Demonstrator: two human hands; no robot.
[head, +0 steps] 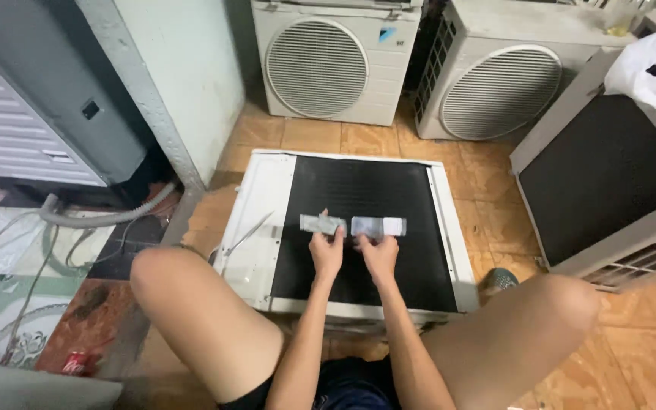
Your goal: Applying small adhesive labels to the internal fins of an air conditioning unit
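An air-conditioner outdoor unit (pixel 263 197) lies flat on the floor between my knees, its black finned coil facing up. My left hand (pixel 327 251) pinches a crumpled silver strip of tape or foil (pixel 320 224) against the coil. Beside it, my right hand (pixel 380 254) holds a paler, whitish strip (pixel 379 226) that continues the line to the right. Both strips lie across the middle of the black coil, end to end.
Two white outdoor units with round fan grilles (pixel 316 67) (pixel 501 91) stand at the back. A third unit (pixel 609 175) leans at the right with a white plastic bag (pixel 651 68) on top. A grey corrugated hose (pixel 108 215), wires and a red can (pixel 77 363) lie at the left.
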